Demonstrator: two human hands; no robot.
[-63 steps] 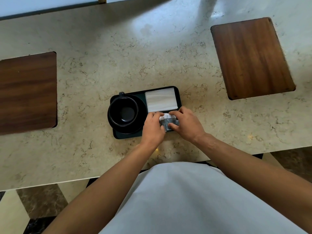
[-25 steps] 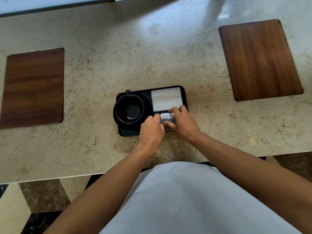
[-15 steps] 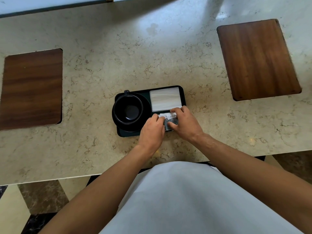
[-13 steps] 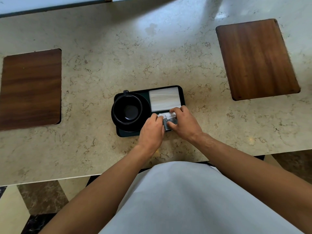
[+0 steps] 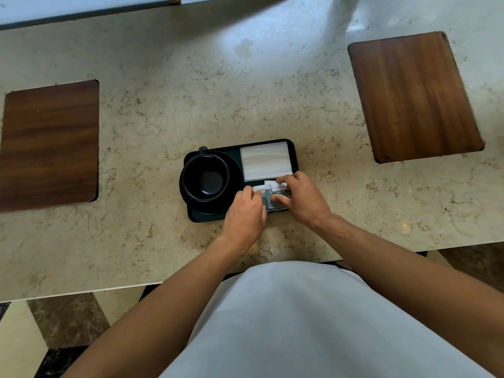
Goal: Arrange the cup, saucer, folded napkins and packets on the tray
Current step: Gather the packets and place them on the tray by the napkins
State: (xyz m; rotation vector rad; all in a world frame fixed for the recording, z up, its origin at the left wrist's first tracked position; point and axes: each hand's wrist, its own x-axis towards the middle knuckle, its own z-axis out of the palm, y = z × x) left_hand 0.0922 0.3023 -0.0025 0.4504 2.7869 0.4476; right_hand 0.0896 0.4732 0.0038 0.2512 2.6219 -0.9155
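Observation:
A dark rectangular tray (image 5: 295, 155) lies on the marble counter just in front of me. On its left half a black cup (image 5: 206, 178) stands on a black saucer (image 5: 234, 170), handle pointing away. Folded white napkins (image 5: 266, 160) fill the far right corner. Several grey and white packets (image 5: 270, 193) lie fanned on the near right part of the tray. My left hand (image 5: 245, 215) pinches their left end, and my right hand (image 5: 301, 199) holds their right end with thumb and fingers.
The beige marble counter (image 5: 191, 85) carries two dark wooden boards, one at the left (image 5: 50, 144) and one at the far right (image 5: 414, 96). The counter's near edge runs just below my wrists. A pale wall edge lies at the back.
The packets have spread from a tight stack into a fan. My two hands have drawn slightly apart over them. The cup, saucer and napkins have not moved.

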